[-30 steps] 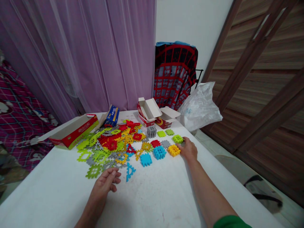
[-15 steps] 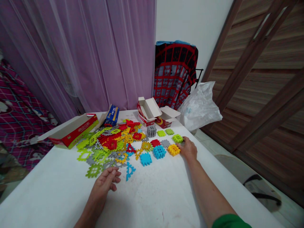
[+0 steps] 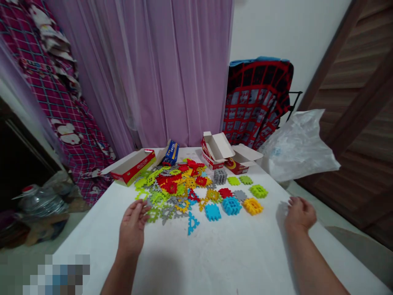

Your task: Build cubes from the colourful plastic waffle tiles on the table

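Note:
My left hand [image 3: 133,225] hovers by the near left edge of a heap of toothed plastic building pieces [image 3: 172,180], its fingers loosely bent and apart with nothing in them. A green lattice piece [image 3: 152,215] lies beside its fingertips. Over the right side of the white table, my right hand [image 3: 300,215] is loosely curled, and no piece shows in it. Nearest to it are a yellow stack of square pieces [image 3: 253,206] and a lime green stack [image 3: 258,191]. Left of these lie a blue stack [image 3: 231,205], a flat blue square [image 3: 213,212] and a blue triangle [image 3: 192,223].
Along the back stand an open red box [image 3: 133,169], a blue box [image 3: 171,153] and two more open boxes [image 3: 216,152]. A grey stack [image 3: 220,177] sits before them. A clear plastic bag [image 3: 299,147] hangs at the table's right edge [image 3: 337,241].
My right hand has moved away from the yellow and lime stacks toward the right. My left hand has shifted slightly left relative to the pieces. The view has turned left.

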### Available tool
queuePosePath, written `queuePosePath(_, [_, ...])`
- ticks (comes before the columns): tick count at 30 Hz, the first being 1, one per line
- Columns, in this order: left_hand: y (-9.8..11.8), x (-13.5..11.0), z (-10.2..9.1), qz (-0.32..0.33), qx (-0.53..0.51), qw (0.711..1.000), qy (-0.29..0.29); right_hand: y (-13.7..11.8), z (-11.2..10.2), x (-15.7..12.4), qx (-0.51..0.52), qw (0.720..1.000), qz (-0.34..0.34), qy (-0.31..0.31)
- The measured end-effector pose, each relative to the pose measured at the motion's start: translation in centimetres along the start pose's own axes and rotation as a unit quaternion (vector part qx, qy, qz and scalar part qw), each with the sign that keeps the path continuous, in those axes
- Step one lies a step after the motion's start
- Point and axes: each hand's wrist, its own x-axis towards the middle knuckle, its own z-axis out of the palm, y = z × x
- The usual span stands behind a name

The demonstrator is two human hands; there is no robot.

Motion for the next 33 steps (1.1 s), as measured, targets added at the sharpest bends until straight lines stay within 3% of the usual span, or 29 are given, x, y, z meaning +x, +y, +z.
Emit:
queuePosePath(2, [0.7, 1.4, -0.9, 0.052, 0.054, 0.997, 0.028, 0.0, 0.0, -0.2, 0.041, 0.999, 0.025, 0.020])
queuePosePath(4, [0.2, 2.7, -1.5, 0.105, 0.200, 0.974, 0.006, -0.3, 0.1, -0.9, 0.037, 0.999, 0.028, 0.019])
queuePosePath(7, [-1.7, 3.9, -1.7, 0.213, 0.448, 0.866, -0.060, -1.0, 0.2, -2.2, 0.004, 1.000, 0.024, 0.011])
queuePosePath(9, [-3.1, 4.4, -1.5, 0.252, 0.553, 0.788, -0.098, -1.5, 0.1, -2.8, -0.018, 1.000, 0.024, 0.005])
queuePosePath(12, [-4.1, 4.6, -1.1, 0.256, 0.635, 0.722, -0.105, -1.9, -0.1, -3.2, -0.051, 0.998, 0.021, -0.012])
queuePosePath(19, [-4.0, 3.9, -0.4, 0.268, 0.649, 0.707, -0.085, -1.8, -0.2, -3.2, -0.085, 0.995, 0.021, -0.037])
queuePosePath(23, [-4.0, 4.7, -0.8, 0.296, 0.654, 0.697, 0.006, -1.8, -0.3, -3.2, -0.100, 0.994, 0.012, -0.044])
queuePosePath(26, [-4.0, 6.3, -1.6, 0.246, 0.679, 0.690, 0.059, -1.7, -0.3, -3.1, -0.099, 0.994, 0.015, -0.050])
queuePosePath(29, [-3.9, 7.5, -2.3, 0.196, 0.708, 0.679, 0.021, -1.5, -0.3, -3.0, -0.119, 0.991, 0.008, -0.064])
queuePosePath(33, [-3.9, 7.6, -2.7, 0.224, 0.689, 0.689, 0.009, -1.3, -0.3, -2.9, -0.126, 0.990, 0.004, -0.065])
